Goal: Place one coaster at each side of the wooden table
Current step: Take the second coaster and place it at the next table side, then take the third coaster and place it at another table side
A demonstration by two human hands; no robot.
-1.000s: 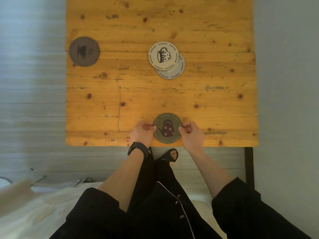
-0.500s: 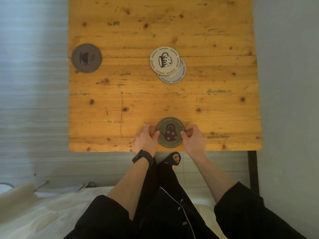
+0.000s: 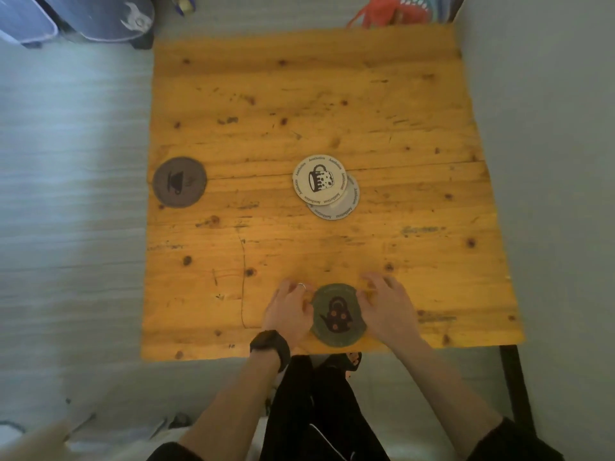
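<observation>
Head view: The wooden desk point(image 3: 319, 104) carried four coasters. A green coaster point(image 3: 336, 316) with a teapot motif lay flat at the near edge, flanked by the left hand point(image 3: 289, 313) and right hand point(image 3: 387, 309); whether the loosely curled fingers gripped its rim could not be told. A dark coaster point(image 3: 179, 182) sat at the left edge. At centre, a white coaster point(image 3: 319, 179) largely hid a grey coaster point(image 3: 342, 207). Motion blur softened details.

Home, likely my bedroom: scuffed pine worktop point(image 3: 299, 111) against plain wall point(image 3: 549, 161), pale wood-look floor point(image 3: 73, 227), bedding point(image 3: 109, 444) beneath me, bags point(image 3: 396, 10) at worktop's far edge.
</observation>
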